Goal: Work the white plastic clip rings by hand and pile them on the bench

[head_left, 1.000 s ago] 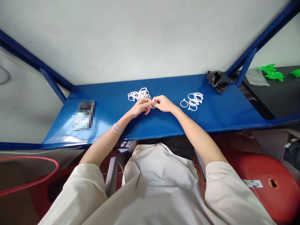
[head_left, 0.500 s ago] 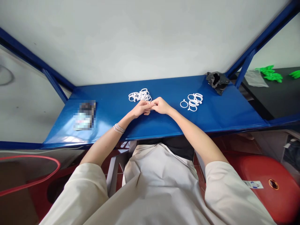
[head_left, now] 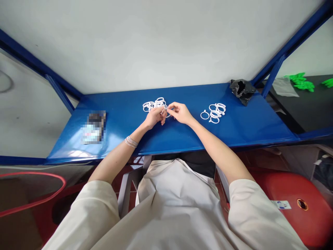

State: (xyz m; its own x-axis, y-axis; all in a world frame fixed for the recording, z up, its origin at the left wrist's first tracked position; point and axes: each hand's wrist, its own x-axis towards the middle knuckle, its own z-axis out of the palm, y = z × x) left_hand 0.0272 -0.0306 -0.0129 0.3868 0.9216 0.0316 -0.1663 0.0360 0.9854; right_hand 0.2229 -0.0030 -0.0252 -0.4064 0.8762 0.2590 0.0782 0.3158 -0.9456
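Note:
My left hand (head_left: 154,118) and my right hand (head_left: 180,113) meet at the middle of the blue table (head_left: 239,128), fingers pinched on a white plastic ring (head_left: 165,112) between them. Just behind my left hand lies a tangled pile of white rings (head_left: 154,104). A second, looser group of white rings (head_left: 214,111) lies to the right of my right hand. Bracelets circle my left wrist.
A crumpled black bag (head_left: 242,90) sits at the table's back right corner. A blurred dark packet (head_left: 92,130) lies at the left. Blue frame posts slant up at both sides. Green plastic parts (head_left: 301,80) lie on a dark surface far right. A red stool (head_left: 293,205) stands below right.
Both hands have shifted slightly away from me toward the left pile of rings, still joined on a ring. The piles look unchanged.

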